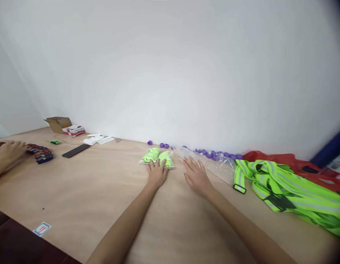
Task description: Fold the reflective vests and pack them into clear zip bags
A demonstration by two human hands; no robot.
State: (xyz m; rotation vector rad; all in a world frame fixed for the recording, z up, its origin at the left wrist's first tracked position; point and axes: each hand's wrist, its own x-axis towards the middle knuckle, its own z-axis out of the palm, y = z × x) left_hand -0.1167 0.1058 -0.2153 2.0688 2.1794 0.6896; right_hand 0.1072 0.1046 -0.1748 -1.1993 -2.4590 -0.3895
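Note:
My left hand [158,174] rests with its fingers spread on the near edge of two clear bags of folded neon-yellow reflective straps, a left bag [151,155] and a right bag [166,159]. To the right, my right hand [197,176] lies palm down with fingers apart, its fingertips at a clear plastic bag [188,153]. Another crinkled clear bag [223,168] lies just beyond it. At the far right is a heap of loose neon reflective straps [293,189] with black buckles.
Several purple caps [214,155] line the wall. A red bag [282,159] lies behind the straps. At left are an open cardboard box [58,124], white papers [94,140], a black flat bar [75,150], a green cutter [54,142] and another person's hands [11,152] by a dark bundle [40,153].

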